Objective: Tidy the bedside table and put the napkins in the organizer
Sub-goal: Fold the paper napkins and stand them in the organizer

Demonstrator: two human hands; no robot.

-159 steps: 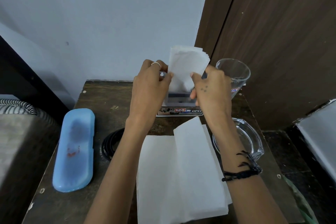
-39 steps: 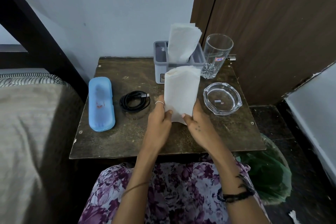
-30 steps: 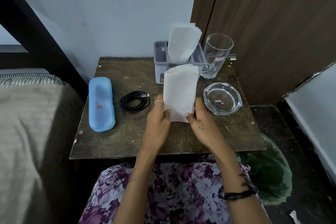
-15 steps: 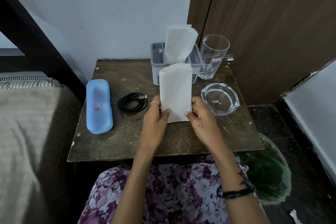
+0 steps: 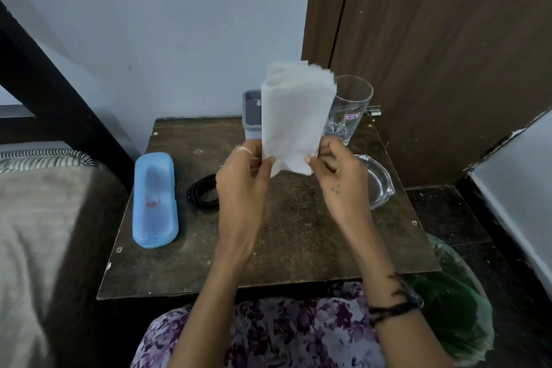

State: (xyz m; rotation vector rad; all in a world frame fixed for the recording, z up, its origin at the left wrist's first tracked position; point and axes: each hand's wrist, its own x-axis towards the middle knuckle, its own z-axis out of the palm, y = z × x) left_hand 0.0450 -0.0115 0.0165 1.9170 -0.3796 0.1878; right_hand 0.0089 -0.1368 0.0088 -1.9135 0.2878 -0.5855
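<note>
At the far left, the bed [image 5: 33,218] with its striped edge stands against the bedside table [image 5: 298,248], a dark, scuffed wooden board whose back edge meets the pale wall [image 5: 179,24]. On the left part of the board lies a blue case [image 5: 154,200], lengthwise front to back. Just right of it lies a coiled black cable [image 5: 201,193], partly covered by my left hand [image 5: 242,185]. My left hand pinches the lower left edge of a folded napkin [image 5: 294,125] between thumb and fingers; my right hand [image 5: 340,179] pinches the lower right edge the same way. The napkin is held upright above the board, in front of the grey organizer [image 5: 251,112] at the back edge. More napkins [image 5: 286,69] appear to stand in the organizer behind it, though the overlap makes this hard to confirm. Right of the organizer stands a clear drinking glass [image 5: 351,104]. In front of the glass sits a clear glass ashtray [image 5: 378,185], partly hidden by my right hand. A brown wooden door [image 5: 448,39] closes the right side, and a green bag [image 5: 457,302] sits on the dark floor [image 5: 442,212] below the table's right edge.
</note>
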